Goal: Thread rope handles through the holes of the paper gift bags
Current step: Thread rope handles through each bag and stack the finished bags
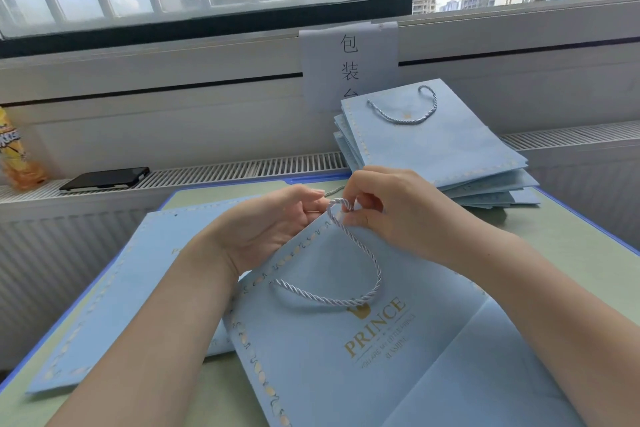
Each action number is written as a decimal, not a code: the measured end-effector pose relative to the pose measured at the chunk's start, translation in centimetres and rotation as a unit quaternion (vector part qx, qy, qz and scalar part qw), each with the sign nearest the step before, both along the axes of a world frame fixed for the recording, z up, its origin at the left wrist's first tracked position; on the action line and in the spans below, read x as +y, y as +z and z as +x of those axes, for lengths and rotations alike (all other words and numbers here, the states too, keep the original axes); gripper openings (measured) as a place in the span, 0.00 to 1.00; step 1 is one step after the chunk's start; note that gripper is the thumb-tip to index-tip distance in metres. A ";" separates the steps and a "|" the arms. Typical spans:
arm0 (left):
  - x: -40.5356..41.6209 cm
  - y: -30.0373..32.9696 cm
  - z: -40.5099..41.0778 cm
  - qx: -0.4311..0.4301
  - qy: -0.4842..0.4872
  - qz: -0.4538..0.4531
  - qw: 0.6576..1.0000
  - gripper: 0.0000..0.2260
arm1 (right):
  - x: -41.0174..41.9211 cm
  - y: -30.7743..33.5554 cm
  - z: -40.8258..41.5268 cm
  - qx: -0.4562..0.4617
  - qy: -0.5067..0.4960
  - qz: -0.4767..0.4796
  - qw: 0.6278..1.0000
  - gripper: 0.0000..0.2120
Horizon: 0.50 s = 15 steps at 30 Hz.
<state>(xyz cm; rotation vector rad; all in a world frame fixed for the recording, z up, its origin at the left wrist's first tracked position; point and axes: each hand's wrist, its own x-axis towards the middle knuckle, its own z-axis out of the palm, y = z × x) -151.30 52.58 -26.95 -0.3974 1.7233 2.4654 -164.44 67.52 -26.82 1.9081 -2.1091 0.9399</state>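
Both hands, left (277, 225) and right (388, 215), pinched the rope (346, 300) at the bag (346, 374) rim; stack (433, 149) upper right; phone (105, 178) left.

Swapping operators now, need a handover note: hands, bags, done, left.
Left hand: grips the top edge of the PRINCE bag.
Right hand: pinches the rope handle at the bag's far hole.
Done: near rope end sits in its hole; finished stack at back right carries handles.
Left: seat this far end, then the flat bag on the left, no handle showing.
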 end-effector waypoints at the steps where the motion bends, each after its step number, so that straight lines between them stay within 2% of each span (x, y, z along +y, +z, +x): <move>1: 0.0 -0.1 0.0 0.000 0.003 -0.001 1.000 0.18 | 0.0 0.0 0.0 0.000 0.001 -0.004 1.000 0.07; 7: 0.4 0.0 0.1 -0.006 0.038 -0.023 0.999 0.16 | 0.2 0.0 0.0 -0.015 0.010 -0.023 1.000 0.05; 10: 0.9 0.2 -0.2 0.003 0.062 -0.074 0.995 0.10 | 0.2 -0.2 0.3 -0.029 0.017 -0.012 0.999 0.06; 15: 0.9 0.4 -0.5 0.028 0.120 -0.143 0.982 0.10 | 0.2 -0.4 0.3 -0.024 0.014 0.006 1.000 0.03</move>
